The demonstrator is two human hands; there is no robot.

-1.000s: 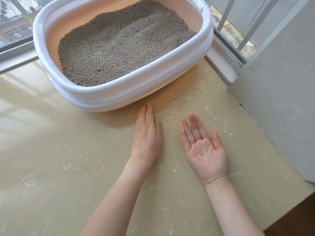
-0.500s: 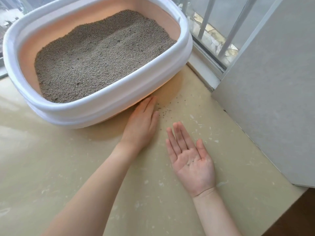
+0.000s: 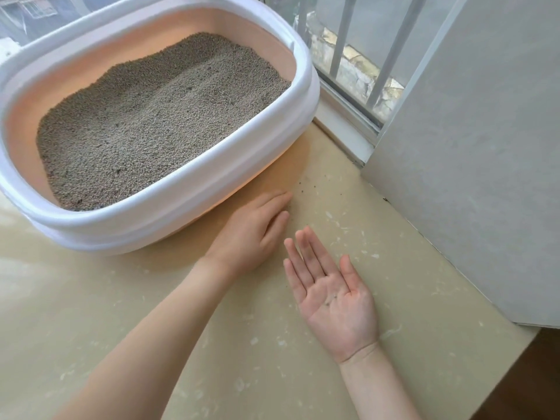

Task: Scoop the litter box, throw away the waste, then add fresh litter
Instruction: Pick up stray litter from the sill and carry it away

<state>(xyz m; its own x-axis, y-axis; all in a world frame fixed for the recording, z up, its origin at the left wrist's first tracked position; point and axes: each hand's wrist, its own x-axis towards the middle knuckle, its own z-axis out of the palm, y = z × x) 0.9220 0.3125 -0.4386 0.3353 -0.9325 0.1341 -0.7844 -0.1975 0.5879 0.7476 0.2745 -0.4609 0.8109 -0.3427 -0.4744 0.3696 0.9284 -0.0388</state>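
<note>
A white litter box (image 3: 188, 192) with a peach inner wall stands on the beige floor, filled with grey litter (image 3: 157, 122). My left hand (image 3: 254, 231) lies palm down on the floor against the box's front right corner, fingers together and slightly cupped, holding nothing that I can see. My right hand (image 3: 330, 295) rests palm up beside it, fingers spread, with a few litter grains in the palm. A few spilled grains (image 3: 309, 186) dot the floor just past the left fingertips.
A grey wall panel (image 3: 472, 153) stands to the right. A window with white bars (image 3: 357, 56) and a sill runs behind the box. The beige tiled floor (image 3: 151, 313) spreads to the left and front; a darker floor edge (image 3: 527, 377) shows at the bottom right.
The view has shifted right and closer, so the box sits further left. My left hand has slid towards the box corner over the spilled grains, and fewer grains lie on the floor. A few grains now lie in my right palm.
</note>
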